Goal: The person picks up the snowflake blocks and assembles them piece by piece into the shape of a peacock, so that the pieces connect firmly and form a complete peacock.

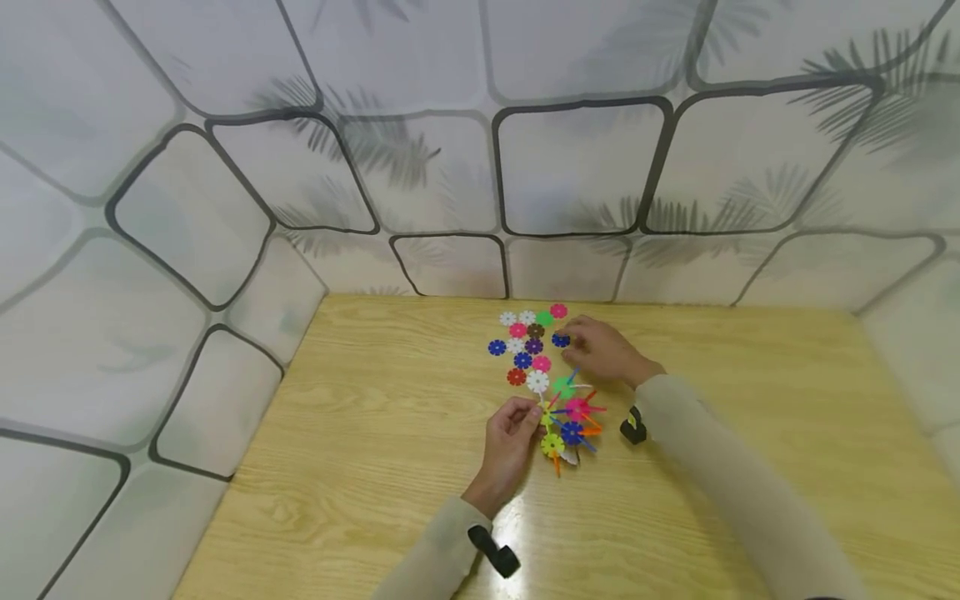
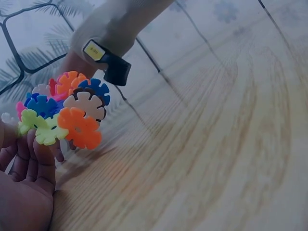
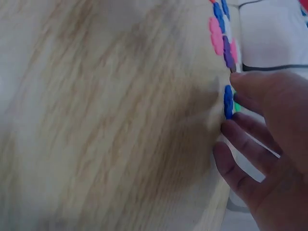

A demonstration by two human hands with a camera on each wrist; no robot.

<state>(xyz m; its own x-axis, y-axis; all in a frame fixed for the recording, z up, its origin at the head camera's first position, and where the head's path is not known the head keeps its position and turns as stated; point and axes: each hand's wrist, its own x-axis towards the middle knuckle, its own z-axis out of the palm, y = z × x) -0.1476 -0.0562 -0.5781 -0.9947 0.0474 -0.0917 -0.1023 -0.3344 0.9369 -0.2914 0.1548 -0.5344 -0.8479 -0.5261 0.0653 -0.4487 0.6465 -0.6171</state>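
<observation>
My left hand (image 1: 504, 450) pinches a joined cluster of colourful snowflake discs at its yellow-green disc (image 1: 547, 414). The cluster carries pink, blue, green, white and orange discs set at many angles; orange discs (image 2: 79, 129) stick out in the left wrist view. Farther back on the table, my right hand (image 1: 600, 348) reaches to a single blue snowflake disc (image 1: 561, 340). In the right wrist view that blue disc (image 3: 228, 102) appears between the thumb and the spread fingers, which are loosely bent. Whether they touch it is hard to tell.
Loose snowflake discs lie flat in a group left of my right hand, among them a red disc (image 1: 516, 377), a brown disc (image 1: 536, 331) and a green disc (image 1: 544, 318). Behind the wooden table (image 1: 360, 433) stands a patterned wall (image 1: 577, 175).
</observation>
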